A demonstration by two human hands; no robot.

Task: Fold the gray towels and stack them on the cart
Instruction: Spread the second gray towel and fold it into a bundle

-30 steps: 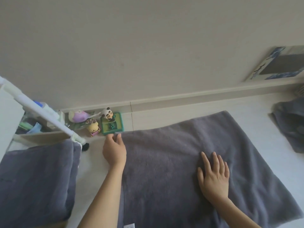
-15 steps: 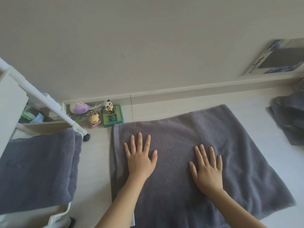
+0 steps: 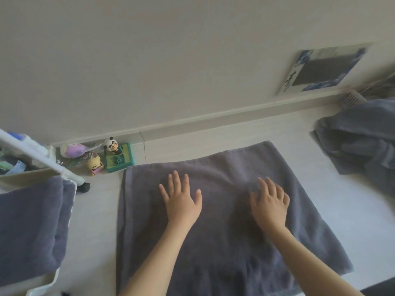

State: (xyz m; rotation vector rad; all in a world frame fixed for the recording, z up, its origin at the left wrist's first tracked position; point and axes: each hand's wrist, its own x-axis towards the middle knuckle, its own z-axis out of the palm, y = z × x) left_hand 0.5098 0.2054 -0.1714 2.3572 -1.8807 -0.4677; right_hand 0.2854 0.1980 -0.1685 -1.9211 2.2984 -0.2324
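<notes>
The left hand [image 3: 181, 201], which a second ago was pinching the far left corner of the gray towel [image 3: 215, 238] beside the toys [image 3: 100, 155], has let go and now lies flat on the cloth with fingers spread, holding nothing. The right hand [image 3: 269, 202] is likewise flat and open on the towel, a little further toward the wall than before and somewhat blurred, as if sliding. The towel lies spread on the floor [image 3: 96, 221] in front of the person, its far edge near the baseboard. This suggests the corner has been laid in place and the person is smoothing the layer before the next fold. A folded towel [image 3: 30, 227] already sits on the cart [image 3: 53, 280] at left, and an unfolded heap [image 3: 361, 142] waits at right.
</notes>
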